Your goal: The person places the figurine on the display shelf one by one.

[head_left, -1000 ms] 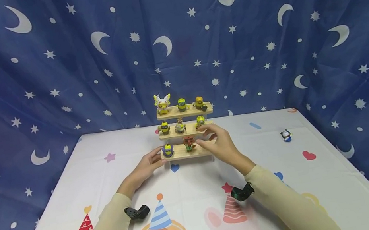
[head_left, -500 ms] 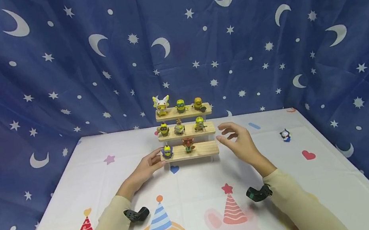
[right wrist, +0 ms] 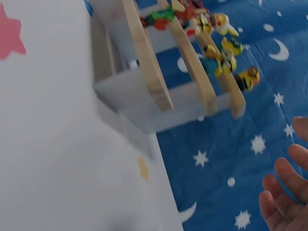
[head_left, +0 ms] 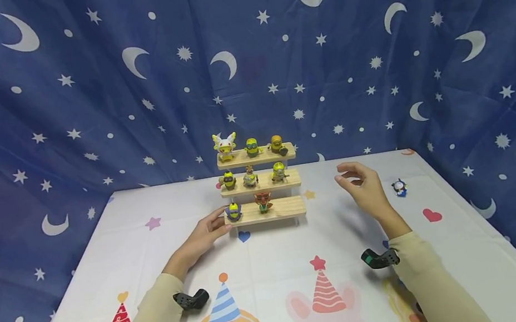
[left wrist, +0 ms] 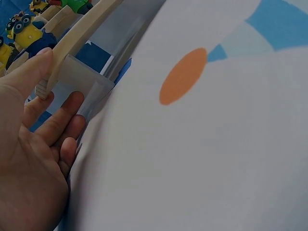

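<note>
A three-tier wooden display shelf (head_left: 291, 210) on clear supports stands at the table's back. My left hand (head_left: 204, 234) pinches the left end of its lowest board, thumb (left wrist: 41, 67) on top and a finger beneath. Beside that thumb is a yellow figurine in a purple cape (head_left: 234, 212); a red-brown fox-like figurine (head_left: 263, 202) stands mid-board. Several yellow figurines, such as one at the middle tier's right (head_left: 278, 172), fill the upper boards. Apart from the shelf, my right hand (head_left: 365, 189) hovers with loosely bent fingers, holding nothing. Left of it is the shelf; right of it, a small blue-and-white figurine (head_left: 399, 187).
The white tablecloth (head_left: 273, 254) carries printed cartoon animals, hearts and stars. Behind the table hangs a blue curtain (head_left: 262, 59) with moons and stars. The shelf's back edge is close to it. Black cameras sit on both wrists, including the left one (head_left: 191, 300).
My right hand has moved right, away from the figurine at the middle tier's right end and the shelf, towards the blue-and-white figurine. The left hand stays on the lowest board.
</note>
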The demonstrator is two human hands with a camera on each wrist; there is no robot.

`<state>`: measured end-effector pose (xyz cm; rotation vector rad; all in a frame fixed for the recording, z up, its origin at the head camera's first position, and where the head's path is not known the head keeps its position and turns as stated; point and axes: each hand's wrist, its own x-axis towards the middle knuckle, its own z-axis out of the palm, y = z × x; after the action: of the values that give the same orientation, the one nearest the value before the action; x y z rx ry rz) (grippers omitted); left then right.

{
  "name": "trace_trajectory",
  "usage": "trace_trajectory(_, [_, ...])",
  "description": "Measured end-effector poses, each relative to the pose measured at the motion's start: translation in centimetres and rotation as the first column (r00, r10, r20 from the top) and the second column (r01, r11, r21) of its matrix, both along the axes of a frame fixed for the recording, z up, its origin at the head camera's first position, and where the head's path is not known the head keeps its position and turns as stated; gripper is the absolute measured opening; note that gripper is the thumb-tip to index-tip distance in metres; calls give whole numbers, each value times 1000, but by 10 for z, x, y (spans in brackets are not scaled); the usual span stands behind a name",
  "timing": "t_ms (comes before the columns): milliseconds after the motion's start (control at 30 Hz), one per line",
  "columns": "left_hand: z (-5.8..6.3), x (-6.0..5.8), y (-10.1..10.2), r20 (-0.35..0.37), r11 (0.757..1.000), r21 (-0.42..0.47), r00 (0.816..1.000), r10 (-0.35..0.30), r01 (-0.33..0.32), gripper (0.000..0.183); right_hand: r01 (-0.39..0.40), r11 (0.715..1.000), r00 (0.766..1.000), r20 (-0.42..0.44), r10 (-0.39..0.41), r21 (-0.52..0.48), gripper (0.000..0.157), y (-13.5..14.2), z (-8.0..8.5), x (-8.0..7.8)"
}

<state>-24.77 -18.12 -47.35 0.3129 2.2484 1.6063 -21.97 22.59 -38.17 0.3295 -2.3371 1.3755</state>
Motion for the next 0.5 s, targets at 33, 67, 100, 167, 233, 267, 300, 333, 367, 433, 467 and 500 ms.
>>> trace_trajectory(33, [1, 0, 0, 0, 1000, 2, 1000, -2, 2, 78, 8, 1000, 1000, 2, -8, 0, 30, 2, 3, 1])
trace_trajectory(67, [1, 0, 0, 0, 1000, 4, 1000, -4, 4, 78, 16, 1000, 1000, 4, -16, -7, 30, 5, 3, 1])
trace_trajectory(100, [1, 0, 0, 2, 1000, 8, 1000, -3, 3, 78, 25, 1000, 1000, 7, -25, -15, 30, 8, 4, 1])
trace_trajectory(167, [2, 1, 0, 5, 1000, 7, 1000, 3, -3, 78, 41, 998, 999, 5, -41, -40, 30, 17, 1, -2])
trace_trajectory(233, [2, 1, 1, 6, 1000, 3, 1000, 12, -12, 78, 72, 996, 997, -3, -72, -52, 30, 30, -9, -10])
trace_trajectory(267, [1, 1, 1, 7, 1000, 2, 1000, 15, -15, 78, 97, 994, 995, 0, -97, -58, 30, 37, -14, -15])
trace_trajectory(300, [1, 2, 0, 7, 1000, -2, 1000, 19, -19, 78, 113, 991, 994, 4, -113, -68, 30, 42, -15, -16])
trace_trajectory(333, [1, 1, 0, 2, 1000, -7, 1000, 19, -19, 78, 136, 988, 991, 2, -136, -75, 30, 49, -19, -20])
trace_trajectory(367, [0, 1, 0, 1, 1000, -7, 1000, 19, -19, 77, 165, 983, 986, 3, -165, -79, 30, 56, -22, -23])
trace_trajectory(433, [0, 1, 0, 4, 1000, -8, 1000, 20, -20, 77, 226, 969, 974, 22, -224, -101, 30, 68, -25, -26])
trace_trajectory(467, [-1, 1, 0, 2, 1000, -10, 1000, 15, -15, 78, 254, 960, 967, 29, -252, -115, 30, 73, -26, -27])
trace_trajectory(500, [-1, 0, 1, 0, 1000, -13, 1000, 12, -12, 78, 279, 951, 960, 36, -276, -134, 31, 79, -27, -26])
